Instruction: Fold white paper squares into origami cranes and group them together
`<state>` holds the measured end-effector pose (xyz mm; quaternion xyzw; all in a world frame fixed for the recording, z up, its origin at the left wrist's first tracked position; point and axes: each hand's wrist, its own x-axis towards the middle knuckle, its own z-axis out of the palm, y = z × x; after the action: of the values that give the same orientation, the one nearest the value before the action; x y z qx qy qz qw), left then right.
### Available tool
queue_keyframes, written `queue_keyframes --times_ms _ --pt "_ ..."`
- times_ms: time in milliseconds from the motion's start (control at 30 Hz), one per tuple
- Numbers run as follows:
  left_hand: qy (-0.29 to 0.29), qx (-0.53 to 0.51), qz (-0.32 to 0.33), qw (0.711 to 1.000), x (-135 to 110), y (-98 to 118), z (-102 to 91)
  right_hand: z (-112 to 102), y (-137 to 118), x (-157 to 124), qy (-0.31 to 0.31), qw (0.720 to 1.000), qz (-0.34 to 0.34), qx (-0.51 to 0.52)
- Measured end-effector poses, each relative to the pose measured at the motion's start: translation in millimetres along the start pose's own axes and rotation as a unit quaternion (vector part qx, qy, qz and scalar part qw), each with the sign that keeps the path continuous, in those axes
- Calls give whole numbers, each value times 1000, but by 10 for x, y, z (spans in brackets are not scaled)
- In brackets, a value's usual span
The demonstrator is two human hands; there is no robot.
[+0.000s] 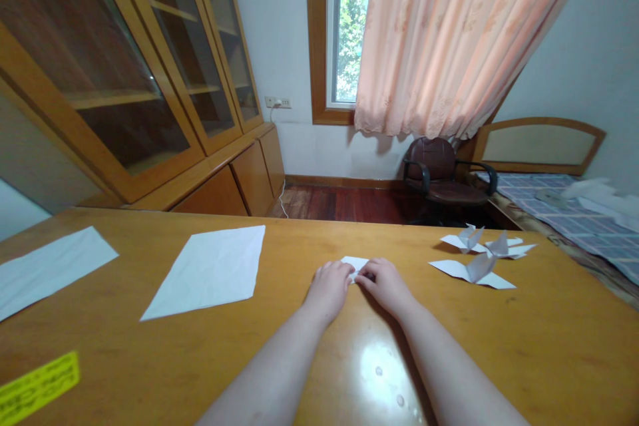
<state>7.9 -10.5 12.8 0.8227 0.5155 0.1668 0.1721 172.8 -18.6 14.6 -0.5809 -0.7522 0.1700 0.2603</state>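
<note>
A small folded white paper [355, 261] lies on the wooden table in front of me, largely covered by my hands. My left hand [331, 285] is closed over its left side, the fingers bent and pressed together on the paper. From the right, my right hand [383, 283] pinches the paper's near right part, thumb and fingertips close to the left thumb. The exact folds under my fingers are hidden. To the right stand several folded paper figures with raised points, the nearest being a white paper figure [480, 269].
A large white sheet [212, 271] and another white sheet [50, 269] lie flat on the table's left side. A yellow label [40, 386] is at the near left. Beyond the table edge are a glass-doored cabinet [200, 140], an office chair [439, 173] and a bed [574, 206].
</note>
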Motion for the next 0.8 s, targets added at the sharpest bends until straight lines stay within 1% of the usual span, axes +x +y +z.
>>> queue_keyframes --times_ms 133,233,333,400,467,567,667,800 --pt "-11 6 -25 1000 -3 8 -7 19 51 19 26 999 36 -16" --pt "16 24 -42 999 -5 8 -7 23 86 29 32 998 58 -23" --pt "39 50 -82 995 6 -18 40 31 119 28 51 992 106 -47" --pt "31 67 -106 992 15 -46 88 48 142 22 73 985 138 -73" --pt "21 78 -105 991 20 -75 132 75 163 15 96 979 148 -100" --pt "14 89 -84 992 14 -109 170 118 178 9 111 976 133 -132" --pt "11 93 -74 993 4 -128 180 139 177 10 104 975 139 -137" --pt "9 88 -67 994 3 -129 174 118 169 18 93 981 136 -104"
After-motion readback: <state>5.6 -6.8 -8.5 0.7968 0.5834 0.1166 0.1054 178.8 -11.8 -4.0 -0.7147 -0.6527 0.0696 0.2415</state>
